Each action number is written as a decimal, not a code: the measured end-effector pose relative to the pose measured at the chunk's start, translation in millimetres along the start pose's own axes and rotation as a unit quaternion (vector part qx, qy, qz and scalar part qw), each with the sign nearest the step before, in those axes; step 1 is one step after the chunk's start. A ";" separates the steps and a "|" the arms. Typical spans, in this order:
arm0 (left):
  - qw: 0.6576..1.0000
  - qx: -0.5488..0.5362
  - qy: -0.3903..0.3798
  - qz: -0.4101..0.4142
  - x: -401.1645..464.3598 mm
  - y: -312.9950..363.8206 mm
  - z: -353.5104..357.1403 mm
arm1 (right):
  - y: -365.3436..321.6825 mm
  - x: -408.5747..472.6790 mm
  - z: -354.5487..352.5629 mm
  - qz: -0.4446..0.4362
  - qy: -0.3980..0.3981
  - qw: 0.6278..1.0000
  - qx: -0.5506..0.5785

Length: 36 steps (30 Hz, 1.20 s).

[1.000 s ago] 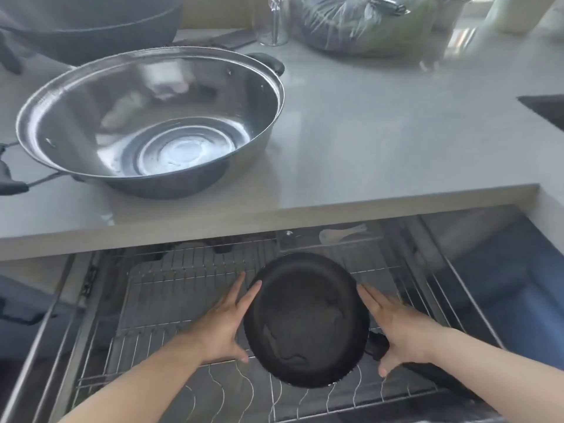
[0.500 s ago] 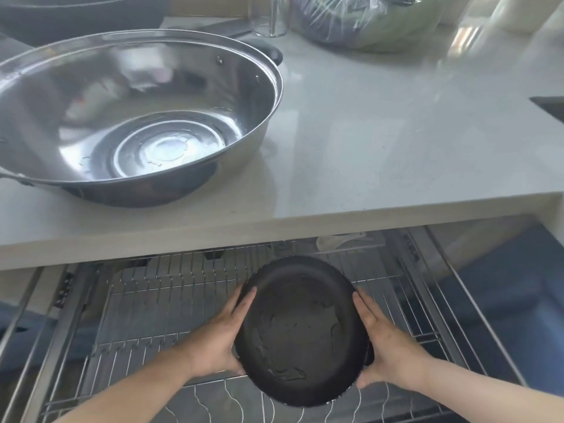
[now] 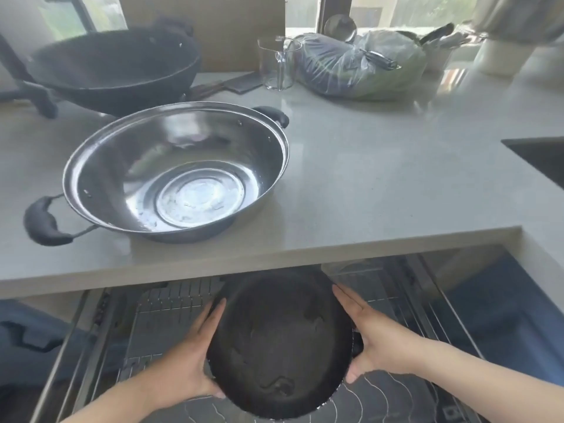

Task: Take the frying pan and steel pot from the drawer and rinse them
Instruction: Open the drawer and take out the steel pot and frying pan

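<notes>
frying pan (image 3: 282, 343) between both hands

One frying pan (image 3: 282, 343), one steel pot (image 3: 180, 175), one black wok (image 3: 113, 68), one glass jug (image 3: 277, 64), two hands: left hand (image 3: 189, 358), right hand (image 3: 377, 340).

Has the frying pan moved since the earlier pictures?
Yes. The frying pan, held between the left hand and right hand, has come up toward the countertop edge; its far rim now meets it.
</notes>
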<state>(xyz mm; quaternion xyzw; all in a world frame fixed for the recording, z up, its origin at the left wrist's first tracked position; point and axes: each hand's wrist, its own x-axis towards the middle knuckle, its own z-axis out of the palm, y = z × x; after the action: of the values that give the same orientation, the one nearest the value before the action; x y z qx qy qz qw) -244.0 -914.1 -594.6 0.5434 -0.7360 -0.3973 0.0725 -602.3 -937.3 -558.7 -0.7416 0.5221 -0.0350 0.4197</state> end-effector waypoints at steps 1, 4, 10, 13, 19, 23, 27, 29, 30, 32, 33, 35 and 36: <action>1.000 0.001 0.004 -0.005 -9.1 5.0 -5.5 | -9.4 -2.4 -3.8 -0.011 0.001 1.000 -0.005; 1.000 0.012 0.015 -0.020 -34.7 20.3 -19.0 | -38.7 -15.3 -15.6 -0.046 -0.002 0.999 -0.008; 0.999 0.019 0.005 -0.045 -73.5 58.1 -40.7 | -68.5 -48.7 -31.8 -0.061 -0.011 0.997 -0.037; 0.999 0.018 -0.001 -0.043 -89.3 73.8 -43.8 | -78.8 -67.8 -37.5 -0.061 -0.028 0.997 -0.046; 0.999 0.039 0.000 -0.034 -118.0 107.9 -39.6 | -96.8 -115.7 -47.8 -0.085 -0.036 0.994 -0.054; 0.999 0.037 -0.005 -0.016 -130.7 137.7 -38.5 | -98.6 -152.0 -61.0 -0.080 -0.022 0.996 -0.033; 0.999 0.049 -0.013 0.011 -127.4 174.3 -48.5 | -81.9 -179.0 -82.6 -0.036 -0.009 0.998 -0.042; 0.998 0.055 -0.018 0.030 -115.6 193.8 -58.0 | -74.7 -190.5 -100.4 -0.009 0.009 0.999 -0.039; 0.997 0.060 -0.020 0.039 -107.7 202.9 -63.4 | -71.5 -195.2 -110.4 -0.001 0.020 0.999 -0.037; 0.995 0.079 -0.025 0.056 -88.1 220.8 -75.3 | -68.6 -201.4 -130.5 0.004 0.044 0.998 -0.039; 0.993 0.093 -0.026 0.065 -76.7 228.7 -81.4 | -66.6 -202.0 -140.1 0.005 0.057 0.997 -0.043; 0.990 0.116 -0.030 0.076 -51.6 243.5 -93.1 | -62.8 -199.0 -160.3 0.016 0.069 0.996 -0.049; 0.989 0.123 -0.031 0.078 -38.4 249.4 -98.4 | -59.3 -195.1 -170.4 0.028 0.070 0.996 -0.046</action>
<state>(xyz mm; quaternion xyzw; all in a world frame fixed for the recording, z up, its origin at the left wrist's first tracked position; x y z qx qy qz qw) -360.8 -907.6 -350.3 0.4767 -0.8212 -0.3133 0.0126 -729.9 -874.2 -334.3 -0.7408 0.5721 -0.0510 0.3484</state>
